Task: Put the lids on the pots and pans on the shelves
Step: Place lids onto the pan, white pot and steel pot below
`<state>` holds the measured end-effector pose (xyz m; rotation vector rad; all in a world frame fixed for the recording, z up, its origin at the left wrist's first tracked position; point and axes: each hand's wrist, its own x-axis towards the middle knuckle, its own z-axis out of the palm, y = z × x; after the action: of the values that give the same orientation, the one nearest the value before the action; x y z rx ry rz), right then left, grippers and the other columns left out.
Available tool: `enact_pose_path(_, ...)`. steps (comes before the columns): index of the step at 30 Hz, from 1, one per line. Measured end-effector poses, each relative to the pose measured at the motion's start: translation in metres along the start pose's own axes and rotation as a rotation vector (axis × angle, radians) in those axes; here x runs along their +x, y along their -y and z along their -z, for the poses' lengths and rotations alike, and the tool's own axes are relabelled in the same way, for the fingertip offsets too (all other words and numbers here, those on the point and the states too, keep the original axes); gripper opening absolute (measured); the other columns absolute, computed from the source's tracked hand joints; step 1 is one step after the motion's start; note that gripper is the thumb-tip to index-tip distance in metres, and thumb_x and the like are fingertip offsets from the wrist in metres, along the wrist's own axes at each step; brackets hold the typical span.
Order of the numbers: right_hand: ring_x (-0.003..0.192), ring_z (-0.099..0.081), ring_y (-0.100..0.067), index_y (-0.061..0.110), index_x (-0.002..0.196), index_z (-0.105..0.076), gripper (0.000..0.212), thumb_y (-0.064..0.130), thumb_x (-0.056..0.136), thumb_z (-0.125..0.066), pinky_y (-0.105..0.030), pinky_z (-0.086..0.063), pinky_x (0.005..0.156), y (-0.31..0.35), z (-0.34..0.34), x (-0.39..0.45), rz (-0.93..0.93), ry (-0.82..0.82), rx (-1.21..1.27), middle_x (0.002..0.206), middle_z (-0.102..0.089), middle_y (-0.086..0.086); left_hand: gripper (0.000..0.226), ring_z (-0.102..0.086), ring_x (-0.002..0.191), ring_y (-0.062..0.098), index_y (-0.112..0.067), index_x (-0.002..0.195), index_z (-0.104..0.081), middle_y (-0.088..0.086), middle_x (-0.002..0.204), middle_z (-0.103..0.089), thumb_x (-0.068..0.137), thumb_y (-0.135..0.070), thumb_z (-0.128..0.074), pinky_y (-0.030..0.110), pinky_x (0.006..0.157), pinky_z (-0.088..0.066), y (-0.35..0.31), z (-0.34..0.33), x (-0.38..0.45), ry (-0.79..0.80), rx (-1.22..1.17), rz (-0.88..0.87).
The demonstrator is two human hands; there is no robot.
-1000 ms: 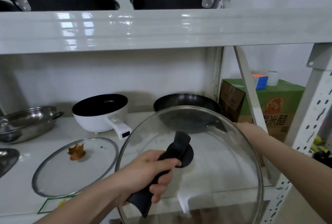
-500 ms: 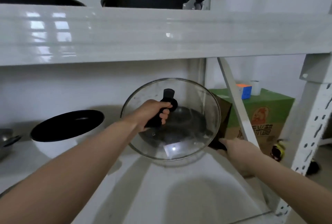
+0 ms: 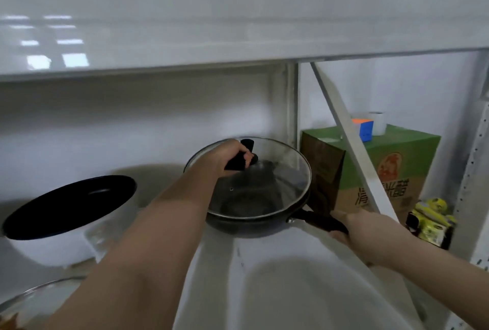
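A black frying pan (image 3: 254, 226) stands at the back right of the white lower shelf (image 3: 291, 290). A large glass lid (image 3: 280, 184) with a black handle lies over the pan, its rim along the pan's rim. My left hand (image 3: 225, 156) grips the lid's black handle from the left. My right hand (image 3: 362, 226) is closed around the pan's black handle at the right. A white pot (image 3: 60, 226) with a black inside stands uncovered at the left. A second glass lid (image 3: 39, 300) lies at the bottom left corner.
The upper shelf's white front edge (image 3: 238, 25) hangs low across the top. A diagonal white brace (image 3: 352, 144) and shelf posts stand at the right. Behind them are a green cardboard box (image 3: 391, 171), a colour cube (image 3: 363, 128), a white roll and a yellow pack (image 3: 431, 218).
My left hand has carried the glass lid from the front of the shelf back and down onto the black pan. My right hand has closed on the pan's handle. The camera moved closer.
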<state>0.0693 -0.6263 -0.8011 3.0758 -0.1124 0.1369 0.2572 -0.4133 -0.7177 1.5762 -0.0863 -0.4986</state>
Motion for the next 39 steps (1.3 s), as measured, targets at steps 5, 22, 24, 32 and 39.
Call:
enact_pose_path(5, 0.095, -0.064, -0.022, 0.029, 0.126, -0.046, 0.036, 0.044, 0.095, -0.039, -0.030, -0.043, 0.067, -0.001, -0.003, 0.002, 0.022, -0.028, 0.011, 0.106, -0.067, -0.002, 0.022, -0.047, 0.057, 0.010, -0.013, 0.067, -0.052, -0.001, 0.066, -0.051, 0.088, -0.012, -0.042, 0.023, 0.054, -0.038, 0.004, -0.006, 0.011, -0.080, 0.332, -0.004)
enact_pose_path(22, 0.093, -0.064, -0.023, 0.029, 0.130, -0.044, 0.040, 0.046, 0.094, -0.038, -0.031, -0.045, 0.067, -0.005, -0.007, 0.004, 0.037, -0.056, 0.008, 0.104, -0.066, -0.004, 0.012, -0.049, 0.053, 0.013, -0.005, 0.080, -0.050, 0.009, 0.074, -0.051, 0.086, -0.014, -0.056, 0.017, 0.041, -0.046, 0.000, -0.007, 0.029, -0.097, 0.557, 0.079)
enact_pose_path(24, 0.095, -0.063, -0.024, 0.028, 0.130, -0.044, 0.040, 0.045, 0.094, -0.039, -0.032, -0.045, 0.069, -0.006, -0.007, 0.005, 0.038, -0.059, 0.002, 0.106, -0.066, -0.004, 0.019, -0.047, 0.048, 0.018, -0.006, 0.074, -0.049, 0.010, 0.066, -0.050, 0.089, -0.017, -0.050, 0.021, 0.038, -0.039, -0.004, -0.013, 0.022, -0.121, 0.928, 0.012)
enact_pose_path(32, 0.094, -0.063, -0.023, 0.027, 0.126, -0.047, 0.038, 0.045, 0.094, -0.039, -0.032, -0.048, 0.072, -0.007, -0.005, 0.005, 0.041, -0.064, -0.004, 0.105, -0.067, -0.003, 0.017, -0.037, 0.045, 0.019, -0.004, 0.074, -0.046, 0.011, 0.062, -0.042, 0.089, -0.011, -0.041, 0.026, 0.044, -0.032, -0.005, -0.019, 0.012, -0.149, 1.178, -0.036)
enact_pose_path(39, 0.091, -0.064, -0.022, 0.027, 0.121, -0.050, 0.034, 0.044, 0.094, -0.041, -0.030, -0.047, 0.068, -0.007, -0.006, 0.007, 0.047, -0.050, 0.011, 0.101, -0.068, -0.002, 0.008, -0.031, 0.045, 0.016, -0.007, 0.085, -0.045, 0.007, 0.063, -0.036, 0.089, -0.014, -0.044, 0.017, 0.035, -0.026, -0.002, -0.014, 0.011, -0.127, 0.972, -0.006)
